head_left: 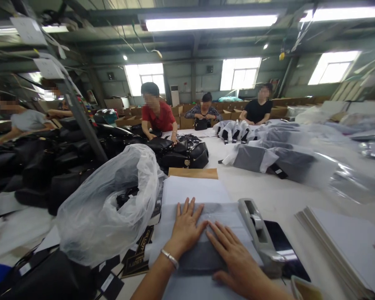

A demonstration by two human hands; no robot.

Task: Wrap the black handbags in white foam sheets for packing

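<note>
Both my hands rest flat on a dark item wrapped in thin white tissue paper (212, 209). My left hand (187, 227), a silver bangle on its wrist, lies with fingers spread over the wrap's upper left. Beside it, my right hand (233, 254) presses on the right side, fingers stretched out, the thumb lower down. Under the wrapped item lies a stack of white paper sheets (193, 188), with a strip of brown paper (193, 173) at its far end. A grey tape dispenser (258, 227) stands just right of the sheets.
A clear plastic bag (112, 208) with black contents stands at left. Black handbags (183, 156) are heaped beyond it. Wrapped bags (253, 158) lie back right. A dark phone-like slab (284, 246) and white boards (346, 246) are at right. Several co-workers sit or stand around the table.
</note>
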